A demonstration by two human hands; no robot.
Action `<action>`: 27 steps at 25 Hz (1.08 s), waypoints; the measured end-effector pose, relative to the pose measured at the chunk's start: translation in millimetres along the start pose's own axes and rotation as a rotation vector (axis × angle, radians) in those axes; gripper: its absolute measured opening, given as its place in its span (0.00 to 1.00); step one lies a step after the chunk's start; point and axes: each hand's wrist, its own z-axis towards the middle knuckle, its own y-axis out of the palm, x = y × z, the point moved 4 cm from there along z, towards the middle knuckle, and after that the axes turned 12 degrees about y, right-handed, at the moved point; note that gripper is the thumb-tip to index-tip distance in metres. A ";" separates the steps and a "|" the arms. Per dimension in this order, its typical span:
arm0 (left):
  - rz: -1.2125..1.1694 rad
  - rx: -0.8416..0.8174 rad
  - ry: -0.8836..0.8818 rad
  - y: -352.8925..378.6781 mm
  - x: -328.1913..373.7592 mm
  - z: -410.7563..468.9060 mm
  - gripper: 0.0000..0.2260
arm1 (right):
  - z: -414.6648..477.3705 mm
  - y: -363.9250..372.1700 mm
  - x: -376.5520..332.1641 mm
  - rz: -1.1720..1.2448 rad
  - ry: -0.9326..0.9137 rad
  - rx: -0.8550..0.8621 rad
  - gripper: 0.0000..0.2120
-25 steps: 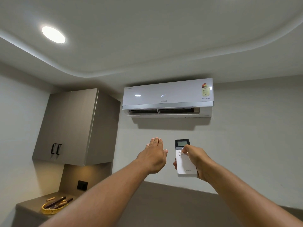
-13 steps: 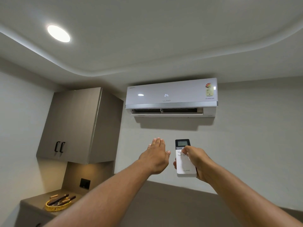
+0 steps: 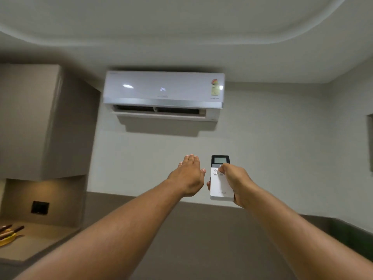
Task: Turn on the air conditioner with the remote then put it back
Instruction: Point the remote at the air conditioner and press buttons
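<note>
No legible text; air conditioner (image 3: 163, 89) display, remote (image 3: 221, 184) logo blurred.

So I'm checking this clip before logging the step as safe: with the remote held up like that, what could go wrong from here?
1. The right hand alone holds the remote, thumb pressing its buttons; the left hand is open beside it, not supporting, so it could slip and fall.
2. The air conditioner has its flap open and a lit display, so another press might switch it off.
</note>
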 end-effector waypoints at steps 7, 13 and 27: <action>-0.233 -0.054 0.271 89.4 168.2 70.1 0.27 | -33.4 -188.5 10.5 -0.008 0.008 0.371 0.04; -0.400 -0.050 0.471 134.0 356.0 97.7 0.27 | -129.0 -359.9 13.1 -0.058 0.013 0.694 0.11; -0.782 -0.072 1.039 103.8 735.5 48.9 0.27 | -425.1 -585.2 -10.7 0.010 -0.093 1.323 0.09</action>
